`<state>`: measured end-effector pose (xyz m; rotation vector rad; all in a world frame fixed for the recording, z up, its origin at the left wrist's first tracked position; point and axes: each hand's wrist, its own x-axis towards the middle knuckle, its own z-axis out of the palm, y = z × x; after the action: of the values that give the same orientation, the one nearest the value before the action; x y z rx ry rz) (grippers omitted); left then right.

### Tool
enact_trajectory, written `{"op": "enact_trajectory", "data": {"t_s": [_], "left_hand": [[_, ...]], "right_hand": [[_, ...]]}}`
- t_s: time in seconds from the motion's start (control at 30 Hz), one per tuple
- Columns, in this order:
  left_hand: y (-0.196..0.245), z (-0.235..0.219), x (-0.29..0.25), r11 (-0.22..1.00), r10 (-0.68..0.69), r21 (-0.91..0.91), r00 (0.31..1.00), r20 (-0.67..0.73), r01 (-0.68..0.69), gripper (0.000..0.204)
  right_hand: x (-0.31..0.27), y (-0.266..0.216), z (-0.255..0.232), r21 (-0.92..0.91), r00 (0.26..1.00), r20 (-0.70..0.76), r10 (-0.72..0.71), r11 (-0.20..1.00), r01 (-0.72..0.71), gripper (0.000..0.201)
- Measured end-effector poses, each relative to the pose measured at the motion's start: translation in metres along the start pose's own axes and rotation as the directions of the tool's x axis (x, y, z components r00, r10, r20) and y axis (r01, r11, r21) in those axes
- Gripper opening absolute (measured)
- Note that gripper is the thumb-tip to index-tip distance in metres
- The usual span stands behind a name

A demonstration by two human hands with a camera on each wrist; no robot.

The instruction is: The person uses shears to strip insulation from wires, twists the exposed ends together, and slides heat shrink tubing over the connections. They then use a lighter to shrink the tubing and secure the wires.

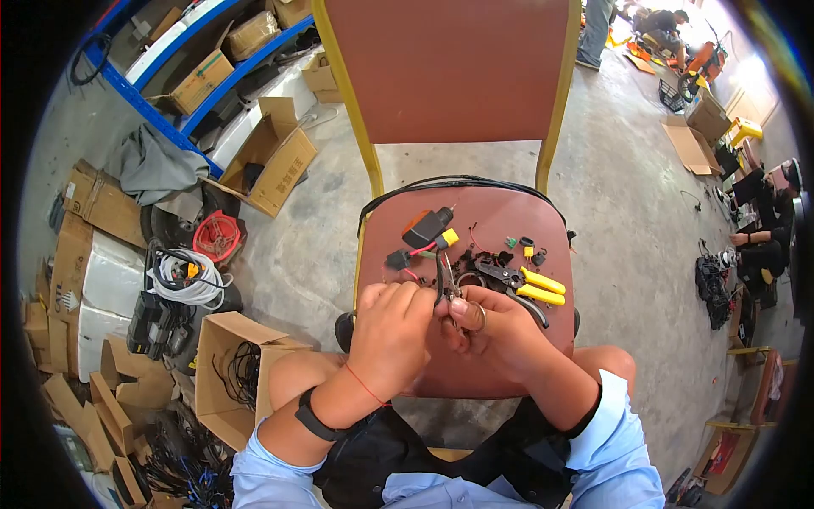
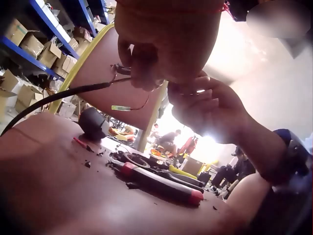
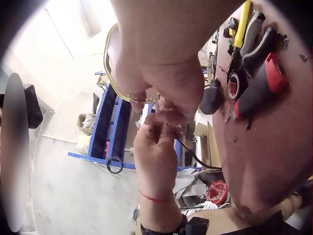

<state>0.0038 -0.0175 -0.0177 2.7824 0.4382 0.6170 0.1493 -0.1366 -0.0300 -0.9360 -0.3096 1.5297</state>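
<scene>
Over the seat of a red-brown chair [image 1: 466,136], my left hand [image 1: 392,331] pinches a black cable [image 1: 440,276]. Close against it, my right hand [image 1: 509,332] holds small metal scissors [image 1: 482,317] by their ring handles. The left wrist view shows the black cable [image 2: 63,94] running into the left fingers, and a thin wire with a pale green end [image 2: 121,108] hanging below. Both hands meet at the fingertips in the right wrist view, which hides the blades and the exact contact.
On the seat lie yellow-handled pliers [image 1: 541,287], red-and-black pliers [image 2: 161,183], an orange-and-black part [image 1: 426,227], a yellow connector [image 1: 447,238], a tape roll [image 3: 236,86] and dark scraps. An open cardboard box [image 1: 222,373] with cables stands on the left. People are at the right.
</scene>
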Motion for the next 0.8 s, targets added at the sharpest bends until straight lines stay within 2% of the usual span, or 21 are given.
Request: {"op": "enact_trajectory", "data": {"t_s": [0.37,0.8], "left_hand": [[0.0011,0.0037,-0.0038,1.000,0.001,-0.010,1.000,-0.006,-0.001,0.024],[-0.0033,0.0032,-0.0016,0.998,0.063,0.011,0.998,0.022,-0.063,0.018]], "right_hand": [[0.0044,0.0070,-0.0003,-0.013,0.998,-0.009,-0.054,0.998,0.054,0.025],[0.0072,0.0055,-0.0057,-0.027,0.998,-0.065,0.005,1.000,-0.007,0.022]]}}
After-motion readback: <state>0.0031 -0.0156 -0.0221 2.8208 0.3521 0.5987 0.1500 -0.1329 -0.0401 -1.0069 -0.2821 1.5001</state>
